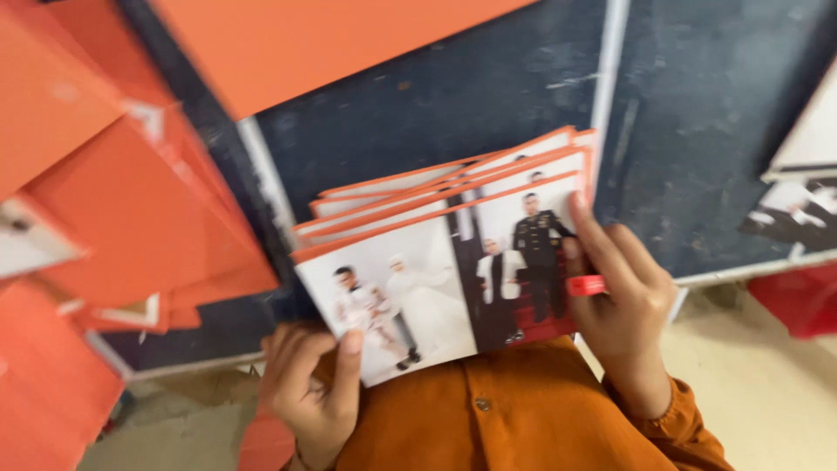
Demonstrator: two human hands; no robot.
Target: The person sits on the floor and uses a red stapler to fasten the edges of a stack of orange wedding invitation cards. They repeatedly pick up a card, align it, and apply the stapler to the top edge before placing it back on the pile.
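1. At the far left lies a heap of loose orange card sheets (113, 218), overlapping at odd angles, some showing white undersides and white corners.
2. Another large orange sheet (314, 44) fills the top of the view, above a dark blue-grey panelled surface (453, 96) crossed by pale strips.
3. The left hand (314, 384) grips the lower left corner of a fanned stack of orange-edged glossy photo prints (436, 253); its thumb is pressed flat on the top print's face, and the fingers (283, 349) are curled underneath, pinching the stack.
4. The stack is held up in the air between both hands, just above the person's orange buttoned shirt (497, 419). The top print shows people in formal dress.
5. The right hand (619, 305) holds the stack's right edge, fingers laid close together across the print, a small red band on one finger.
6. At the far right, more prints (802, 192) lie on the edge, blurred, with a red object (802, 301) below them and a pale floor (767, 384).
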